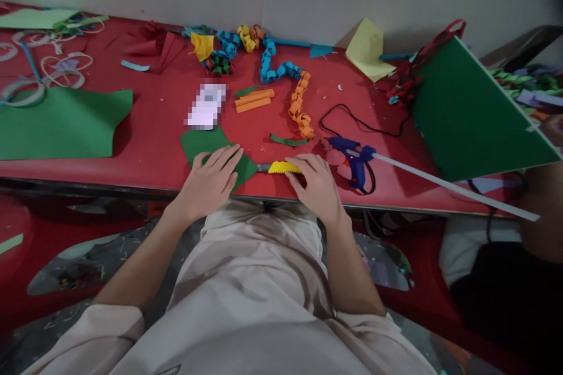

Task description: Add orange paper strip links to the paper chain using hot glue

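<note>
My left hand (214, 178) lies flat, fingers stretched out, on a piece of green paper (204, 142) near the table's front edge. My right hand (319, 186) has its fingers on a yellow utility knife (281, 167), which lies low along the table. The knife's grey front end points left and meets the right corner of the green paper. Just right of my right hand, a blue hot glue gun (354, 155) rests on its side with a long white glue stick (444, 183) out of its back. A short green strip (288, 140) lies beyond the knife.
Orange folded strips (254, 101) and a blurred-out white rectangle (206, 105) lie beyond my hands. A blue and orange paper chain (299, 99) curves behind. At left is a large green sheet (65, 123). A person at right sits by a green board (470, 111). A black cord (365, 123) crosses the table.
</note>
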`<act>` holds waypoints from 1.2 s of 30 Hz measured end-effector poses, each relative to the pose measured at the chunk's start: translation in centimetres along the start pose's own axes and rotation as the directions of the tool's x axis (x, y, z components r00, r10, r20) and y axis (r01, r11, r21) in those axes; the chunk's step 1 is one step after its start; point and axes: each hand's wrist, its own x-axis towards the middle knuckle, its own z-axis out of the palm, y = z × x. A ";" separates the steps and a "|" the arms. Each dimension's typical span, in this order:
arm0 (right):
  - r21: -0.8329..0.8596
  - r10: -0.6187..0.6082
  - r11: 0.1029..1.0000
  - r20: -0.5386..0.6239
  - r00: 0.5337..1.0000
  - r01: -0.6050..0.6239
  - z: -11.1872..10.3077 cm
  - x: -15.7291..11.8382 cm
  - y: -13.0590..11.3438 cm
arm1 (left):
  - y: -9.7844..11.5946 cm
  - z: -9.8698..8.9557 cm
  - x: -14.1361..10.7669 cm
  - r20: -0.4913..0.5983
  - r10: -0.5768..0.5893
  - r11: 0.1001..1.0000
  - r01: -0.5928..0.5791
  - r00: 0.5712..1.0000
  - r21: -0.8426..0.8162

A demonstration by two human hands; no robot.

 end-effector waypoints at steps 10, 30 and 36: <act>-0.044 0.019 0.999 0.021 1.000 -0.018 -0.4 0.2 -0.7 | -0.4 0.2 -0.1 0.038 0.043 0.999 -0.042 0.998 -0.023; 0.028 0.042 0.999 0.025 0.999 -0.042 -0.5 -0.6 -1.1 | -0.3 -0.4 0.0 0.058 0.055 0.997 -0.052 0.997 -0.058; -0.002 0.030 1.000 0.020 0.999 -0.030 -0.1 -0.6 -1.5 | -0.3 0.0 0.0 0.077 0.066 0.998 -0.067 0.995 0.010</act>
